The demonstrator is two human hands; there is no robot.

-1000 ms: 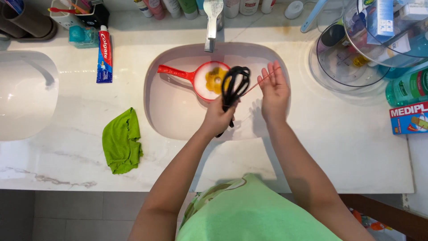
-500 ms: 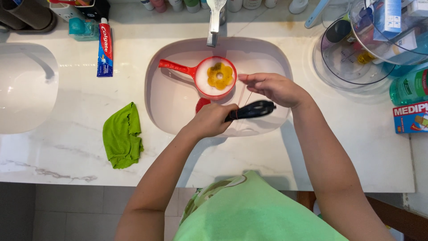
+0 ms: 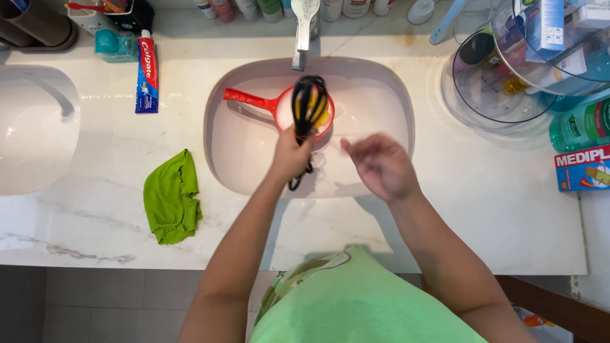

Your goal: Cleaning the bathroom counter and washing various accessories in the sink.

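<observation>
Nearest me, over the sink's (image 3: 219, 159) front half, my right hand (image 3: 381, 166) hangs loose, fingers open, holding nothing. My left hand (image 3: 291, 155) grips the black whisk (image 3: 309, 105) by its handle, wires pointing up under the faucet (image 3: 302, 32), over the red scoop (image 3: 279, 108), so drips fall inside. Beyond the sink's left rim the worktop (image 3: 95, 140) carries a green cloth (image 3: 170, 197).

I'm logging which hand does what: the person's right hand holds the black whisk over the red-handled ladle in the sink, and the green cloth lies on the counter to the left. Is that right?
Not quite. The head view shows the left hand holding the black whisk over the red-handled ladle in the white oval sink. The right hand is empty beside it. The green cloth does lie on the counter to the left.
</observation>
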